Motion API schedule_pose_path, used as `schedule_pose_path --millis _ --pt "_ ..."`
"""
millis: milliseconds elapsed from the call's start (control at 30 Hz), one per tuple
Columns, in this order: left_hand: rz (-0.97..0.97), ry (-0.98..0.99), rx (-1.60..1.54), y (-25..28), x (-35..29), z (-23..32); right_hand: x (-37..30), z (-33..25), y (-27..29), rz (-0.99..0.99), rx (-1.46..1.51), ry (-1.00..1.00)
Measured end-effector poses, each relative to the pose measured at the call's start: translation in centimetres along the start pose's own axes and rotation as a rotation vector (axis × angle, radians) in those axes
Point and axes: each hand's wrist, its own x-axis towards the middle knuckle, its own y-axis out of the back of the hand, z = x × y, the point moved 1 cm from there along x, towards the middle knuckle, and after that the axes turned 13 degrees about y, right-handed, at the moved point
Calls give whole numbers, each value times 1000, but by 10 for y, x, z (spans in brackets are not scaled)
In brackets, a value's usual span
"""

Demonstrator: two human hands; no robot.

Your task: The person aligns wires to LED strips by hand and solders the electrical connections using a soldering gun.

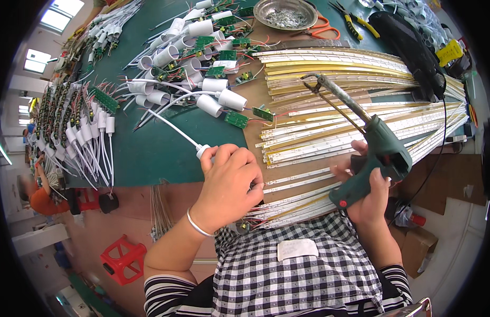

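My left hand [230, 182] is closed over a white plastic cap [203, 150], whose white cable runs up and to the left. What else lies under its fingers is hidden. My right hand [373, 203] grips a green soldering gun [382, 145] by its handle, its long metal barrel pointing up and left. Beneath the gun's tip and between my hands lie LED strips [308, 140], white and yellow, with a few single strips [298, 182] nearer to me. Just beyond my left hand is a cap [232, 99] wired to a small green circuit board [263, 113].
Many cabled caps [166, 55] with circuit boards are heaped on the green table [171, 158]. At the back are a metal bowl [285, 15] of grey scraps, orange scissors [325, 29] and yellow-handled pliers [353, 26]. A red stool [123, 259] stands on the floor; another person [41, 195] sits far left.
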Motion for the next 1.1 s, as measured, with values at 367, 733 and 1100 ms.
schedule_pose_path --millis 367,733,1100 --pt "-66 33 23 1 5 1 -53 -34 37 -477 -574 -62" --pt "-37 28 25 0 4 0 -50 -23 43 -786 -808 -7" --pt "-38 22 17 0 5 0 -61 -13 50 -689 -871 74"
